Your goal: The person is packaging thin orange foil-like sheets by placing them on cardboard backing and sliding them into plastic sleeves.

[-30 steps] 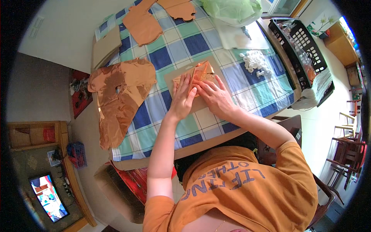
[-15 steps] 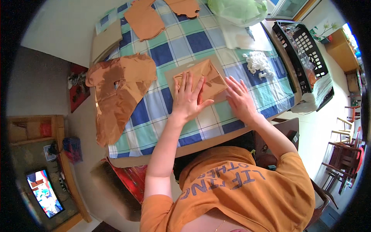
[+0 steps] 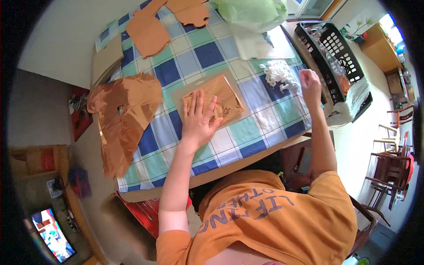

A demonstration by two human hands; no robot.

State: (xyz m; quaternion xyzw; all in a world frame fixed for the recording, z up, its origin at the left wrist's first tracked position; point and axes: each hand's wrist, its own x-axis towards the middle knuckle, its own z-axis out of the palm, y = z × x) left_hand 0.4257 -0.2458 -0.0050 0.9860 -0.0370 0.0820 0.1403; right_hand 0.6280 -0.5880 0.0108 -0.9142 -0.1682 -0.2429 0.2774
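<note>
My left hand [image 3: 199,120] lies flat with fingers spread on a folded copper-coloured foil sheet [image 3: 225,95]. The foil rests on a beige card [image 3: 240,115] with a hanger slot at its far edge. My right hand [image 3: 311,85] is raised over the right side of the table, its fingers curled in; nothing shows in them. Closest to it is a tangled white clump of ribbon or string [image 3: 277,73]. To the left, a large crinkled copper foil shape [image 3: 128,104], like an uninflated balloon, lies spread out.
A checked cloth [image 3: 212,57] covers the table. At the far side are stacked flat copper-coloured shapes [image 3: 149,36], brown cardboard [image 3: 107,61], a pale green plastic bag [image 3: 254,13] and a clear sheet [image 3: 247,47]. Past the right edge stands a filled black basket [image 3: 336,53].
My right hand has left the foil's edge, moved right past the white clump and curled its fingers. My left hand stays on the foil. The whole view has shifted slightly.
</note>
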